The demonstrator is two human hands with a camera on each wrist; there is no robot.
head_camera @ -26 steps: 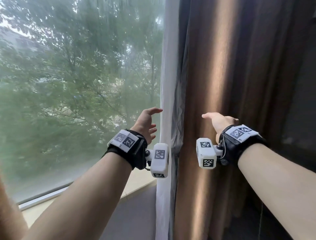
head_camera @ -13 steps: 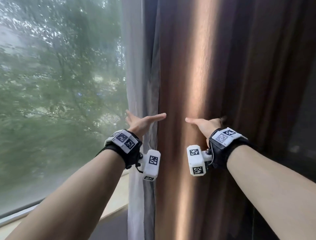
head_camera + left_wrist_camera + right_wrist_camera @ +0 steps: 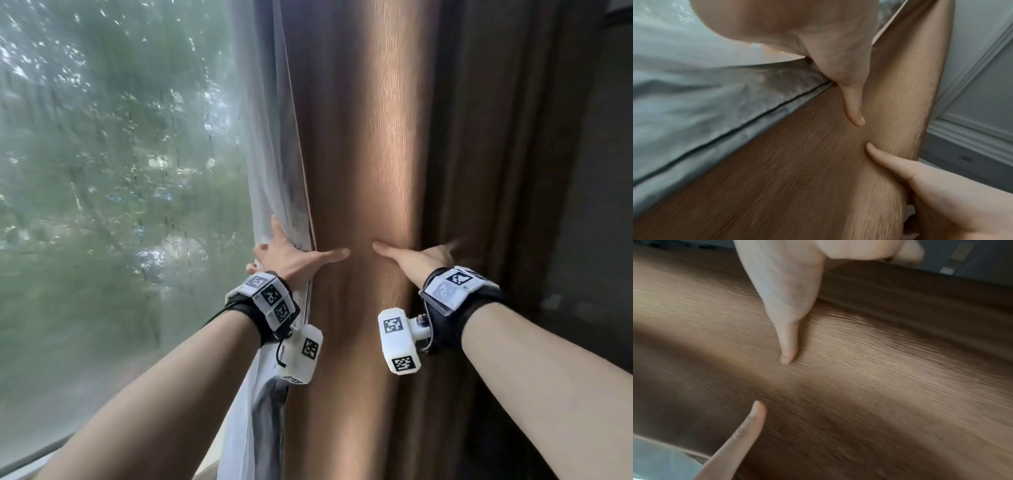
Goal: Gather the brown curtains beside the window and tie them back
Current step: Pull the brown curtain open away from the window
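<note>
The brown curtain (image 3: 359, 154) hangs in folds right of the window. My left hand (image 3: 294, 255) straddles its left edge: the thumb lies straight across the brown front, and the spread fingers rest on the white sheer curtain (image 3: 267, 171). My right hand (image 3: 411, 257) lays its thumb on the same fold, pointing left, while its fingers wrap behind the darker right side. The two thumb tips nearly meet. In the left wrist view the left hand (image 3: 818, 40) presses its thumb on the brown cloth (image 3: 797, 178). In the right wrist view the right hand (image 3: 787, 280) does likewise on the cloth (image 3: 879, 369).
The rain-streaked window (image 3: 120, 171) fills the left, with a pale sill (image 3: 20, 462) at the bottom left. A dark wall (image 3: 599, 205) stands just right of the curtain. Grey panelled wall (image 3: 982, 113) shows behind the curtain in the left wrist view.
Both hands have moved forward and inward onto the curtain. The left hand has gone from free air near the glass to the curtain's edge, and the thumbs have come close together.
</note>
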